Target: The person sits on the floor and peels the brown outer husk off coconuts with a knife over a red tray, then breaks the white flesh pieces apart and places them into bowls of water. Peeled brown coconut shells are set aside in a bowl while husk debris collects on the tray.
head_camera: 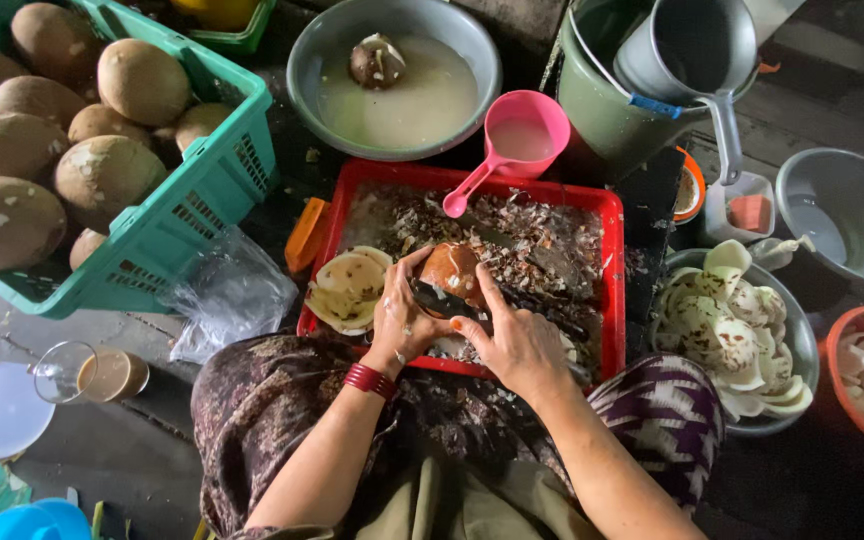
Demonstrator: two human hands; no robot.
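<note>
I am holding a brown coconut piece (452,272) over the middle of the red tray (607,300), my left hand (399,318) cupping it from the near side with the thumb curled over its top. My right hand (518,345) is closed around the handle of a dark knife (444,304), with the blade lying across the lower face of the piece and the forefinger stretched along it. As I judge it, the work goes best if I am pressing the blade shallow and away from my left fingers, turning the piece a little with each stroke so only the brown skin is coming off. The tray floor is thick with shavings (542,240), and pale peeled slices (350,285) are lying just left of my hand, so there is little free room there. The pink scoop (512,140) is resting its handle on the far rim, close above the piece. The green crate (192,200) of whole coconuts is standing well apart to the left, and a metal bowl (802,340) of white pieces is sitting just beside the tray's right wall
</note>
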